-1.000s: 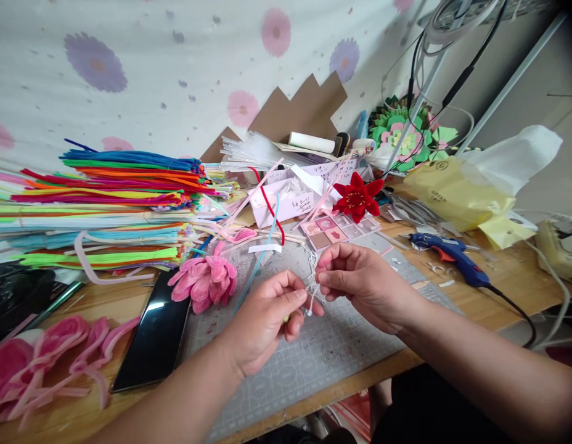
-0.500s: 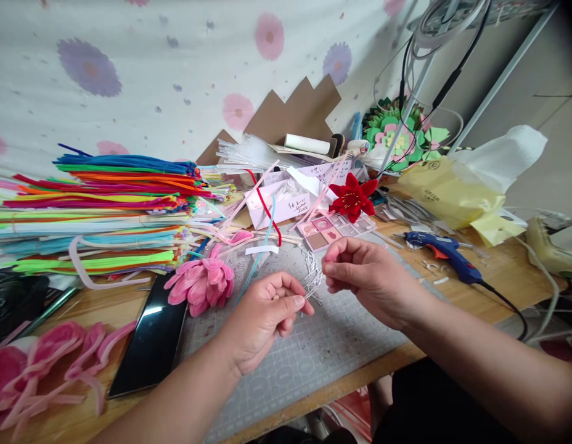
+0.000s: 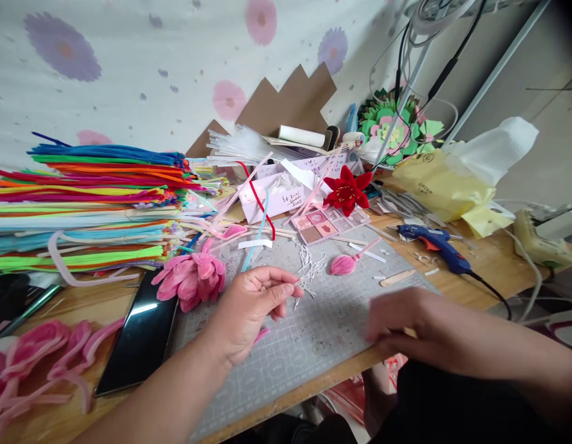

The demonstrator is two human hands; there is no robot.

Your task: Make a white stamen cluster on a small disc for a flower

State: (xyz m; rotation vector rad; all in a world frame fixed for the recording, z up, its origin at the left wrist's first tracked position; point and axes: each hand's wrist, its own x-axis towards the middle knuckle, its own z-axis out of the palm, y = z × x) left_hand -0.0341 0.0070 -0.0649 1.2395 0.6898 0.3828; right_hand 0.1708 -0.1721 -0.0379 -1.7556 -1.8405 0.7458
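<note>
My left hand (image 3: 249, 305) hovers over the grey cutting mat (image 3: 309, 345), thumb and fingers pinched on a small bunch of thin white stamen threads (image 3: 307, 271). A pink piece shows under its palm. My right hand (image 3: 401, 324) is low at the mat's front edge, blurred by motion, so its fingers are unclear. A pink pipe-cleaner flower (image 3: 188, 280) lies just left of my left hand. A pink bud on a stem (image 3: 344, 264) rests on the mat beyond my right hand.
A tall stack of coloured pipe cleaners (image 3: 82, 203) fills the left. A black phone (image 3: 138, 336) lies beside the mat, with pink loops (image 3: 40, 357) at far left. A red flower (image 3: 346, 191), a palette (image 3: 323, 223), a blue glue gun (image 3: 429, 243) and a yellow bag (image 3: 443, 182) lie behind.
My right hand has let go of the white threads and dropped down to the right, toward the table's front edge. My left hand keeps the threads. The pink bud is now uncovered.
</note>
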